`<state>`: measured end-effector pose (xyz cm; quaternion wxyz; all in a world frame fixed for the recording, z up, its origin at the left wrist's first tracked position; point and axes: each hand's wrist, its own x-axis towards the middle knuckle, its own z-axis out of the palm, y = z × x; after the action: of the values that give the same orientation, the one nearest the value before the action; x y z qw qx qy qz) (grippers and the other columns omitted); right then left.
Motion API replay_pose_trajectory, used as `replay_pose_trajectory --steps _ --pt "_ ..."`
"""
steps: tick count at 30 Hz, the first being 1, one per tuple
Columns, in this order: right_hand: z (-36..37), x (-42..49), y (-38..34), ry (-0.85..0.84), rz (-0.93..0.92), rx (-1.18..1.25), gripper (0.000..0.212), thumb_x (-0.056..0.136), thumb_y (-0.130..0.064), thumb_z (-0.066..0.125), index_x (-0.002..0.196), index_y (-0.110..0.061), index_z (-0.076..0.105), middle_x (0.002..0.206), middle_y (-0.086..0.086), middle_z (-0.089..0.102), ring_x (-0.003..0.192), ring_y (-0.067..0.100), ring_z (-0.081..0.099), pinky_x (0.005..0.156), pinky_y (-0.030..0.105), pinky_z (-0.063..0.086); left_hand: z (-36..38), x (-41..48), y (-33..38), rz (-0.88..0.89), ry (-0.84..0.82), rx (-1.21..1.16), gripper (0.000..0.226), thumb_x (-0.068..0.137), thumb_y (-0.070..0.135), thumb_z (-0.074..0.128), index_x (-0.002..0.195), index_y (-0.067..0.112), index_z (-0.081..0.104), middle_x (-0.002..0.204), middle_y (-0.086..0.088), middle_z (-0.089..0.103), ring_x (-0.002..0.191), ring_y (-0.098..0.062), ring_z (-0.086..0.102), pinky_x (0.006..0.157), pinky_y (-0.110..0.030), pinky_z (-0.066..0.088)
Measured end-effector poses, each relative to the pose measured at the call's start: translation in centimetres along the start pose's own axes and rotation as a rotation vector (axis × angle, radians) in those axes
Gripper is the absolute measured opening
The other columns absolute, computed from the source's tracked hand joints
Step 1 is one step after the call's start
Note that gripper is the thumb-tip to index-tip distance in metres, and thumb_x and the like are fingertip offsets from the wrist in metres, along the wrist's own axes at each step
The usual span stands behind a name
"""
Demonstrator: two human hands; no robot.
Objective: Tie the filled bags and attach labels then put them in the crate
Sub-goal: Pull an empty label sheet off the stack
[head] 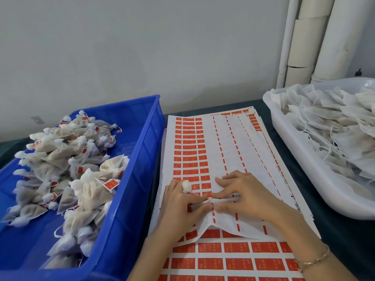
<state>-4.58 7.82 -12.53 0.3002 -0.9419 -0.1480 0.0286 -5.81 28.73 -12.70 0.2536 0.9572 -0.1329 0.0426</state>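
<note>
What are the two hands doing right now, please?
Left hand: closed on a thin rod, bandage on one finger.
Right hand: fingers pressing the label sheet over the rod.

The print on the orange labels [211, 247] is too small to read. The blue crate [140, 151] runs off the left and bottom edges, the white tub [288, 134] off the right. Hands [239, 196] cover part of a thin rod-like thing [221, 200]; I cannot tell what it is.
</note>
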Motion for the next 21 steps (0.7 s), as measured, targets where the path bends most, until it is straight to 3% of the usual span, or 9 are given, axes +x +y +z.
replay_pose_trajectory --steps 4,8,16,21 --pt "0.2 0.0 0.0 0.018 0.01 0.006 0.039 0.073 -0.066 0.064 0.11 -0.054 0.062 0.138 -0.029 0.043 0.122 -0.002 0.03 0.102 0.033 0.027 0.1 0.2 0.3 -0.032 -0.004 -0.036 0.029 0.076 0.063 0.065 0.099 0.046 0.071 0.104 0.032 0.05 0.109 -0.001 0.037 0.093 -0.021 0.036" --pt "0.4 -0.1 0.0 0.031 0.012 0.03 0.037 0.072 -0.066 0.065 0.107 -0.054 0.064 0.137 -0.03 0.043 0.119 -0.004 0.029 0.101 0.034 0.028 -0.2 0.2 0.8 -0.053 0.006 -0.11 0.011 0.076 0.056 0.069 0.084 0.056 0.061 0.108 0.026 0.05 0.11 -0.003 0.041 0.093 -0.02 0.037" --pt "0.4 0.0 0.0 0.025 0.004 0.028 0.035 0.073 -0.062 0.066 0.107 -0.054 0.064 0.138 -0.03 0.043 0.119 -0.004 0.029 0.1 0.033 0.027 -0.8 0.9 1.0 0.061 0.0 0.002 0.024 0.081 0.051 0.067 0.101 0.041 0.072 0.098 0.023 0.053 0.103 -0.005 0.04 0.088 -0.017 0.038" --pt "0.4 0.0 -0.1 0.02 0.002 0.015 0.034 0.074 -0.061 0.067 0.108 -0.054 0.064 0.139 -0.03 0.042 0.122 -0.003 0.03 0.101 0.033 0.026 -0.5 1.4 0.9 -0.003 -0.032 -0.066 0.019 0.082 0.05 0.067 0.096 0.04 0.073 0.089 0.025 0.055 0.098 -0.003 0.046 0.082 -0.015 0.038"
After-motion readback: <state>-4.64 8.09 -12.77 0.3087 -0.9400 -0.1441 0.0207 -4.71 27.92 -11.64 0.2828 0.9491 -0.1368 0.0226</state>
